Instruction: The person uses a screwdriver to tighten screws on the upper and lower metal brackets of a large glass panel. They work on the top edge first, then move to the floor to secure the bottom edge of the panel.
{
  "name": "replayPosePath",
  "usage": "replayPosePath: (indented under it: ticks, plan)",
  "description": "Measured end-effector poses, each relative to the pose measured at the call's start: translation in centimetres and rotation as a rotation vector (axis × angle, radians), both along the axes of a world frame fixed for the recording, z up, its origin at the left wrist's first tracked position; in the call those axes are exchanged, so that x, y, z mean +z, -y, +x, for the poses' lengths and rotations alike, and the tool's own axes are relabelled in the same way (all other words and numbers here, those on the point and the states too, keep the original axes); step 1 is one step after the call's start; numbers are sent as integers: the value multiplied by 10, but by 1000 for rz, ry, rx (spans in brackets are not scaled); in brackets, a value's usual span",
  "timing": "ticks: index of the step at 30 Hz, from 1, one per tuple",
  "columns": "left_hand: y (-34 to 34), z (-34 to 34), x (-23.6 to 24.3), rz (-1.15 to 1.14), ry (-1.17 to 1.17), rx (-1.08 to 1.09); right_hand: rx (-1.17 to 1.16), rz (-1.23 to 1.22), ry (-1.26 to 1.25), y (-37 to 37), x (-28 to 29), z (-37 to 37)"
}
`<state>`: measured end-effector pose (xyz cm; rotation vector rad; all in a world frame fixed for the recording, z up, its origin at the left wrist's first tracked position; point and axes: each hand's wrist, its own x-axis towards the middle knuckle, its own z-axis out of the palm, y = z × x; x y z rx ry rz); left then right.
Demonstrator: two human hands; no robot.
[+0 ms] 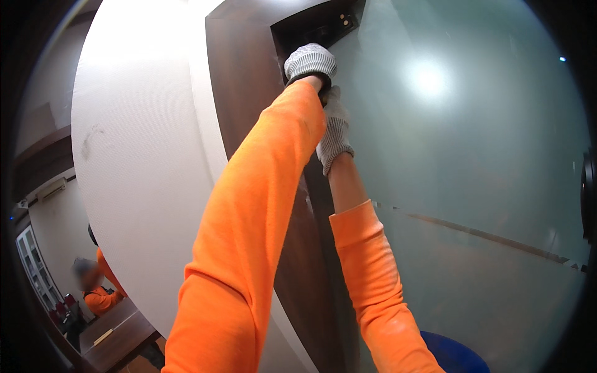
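At far left, a co-worker [102, 301] in orange is seen beside a worktop [129, 322]. A white wall [137, 186] is followed by a dark wooden frame [242, 81]. The gloved left hand [311, 60] is raised to the frame's upper part; the gloved right hand [336, 124] is held just below, before frosted glass [472, 155]. Both hands' fingers are hidden; whether anything is pinched cannot be told.

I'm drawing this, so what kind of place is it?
Probably an office or meeting room: there's a big frosted glass panel, a dark wooden table and an air conditioner on the wall.
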<state>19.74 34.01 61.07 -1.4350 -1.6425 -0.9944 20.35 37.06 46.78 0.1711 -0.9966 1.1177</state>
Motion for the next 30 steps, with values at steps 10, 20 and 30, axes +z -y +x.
replayPosePath:
  ticks: [10, 20, 30]
  plan:
    - [22, 11, 3, -96, 22, 8, -907, 15, 232, -2, -4, -7]
    - [7, 5, 13, 99, 43, -88, -538, 19, 86, -7, 11, -6]
    - [8, 15, 14, 46, -16, 8, -675, 65, 48, 8, 2, 5]
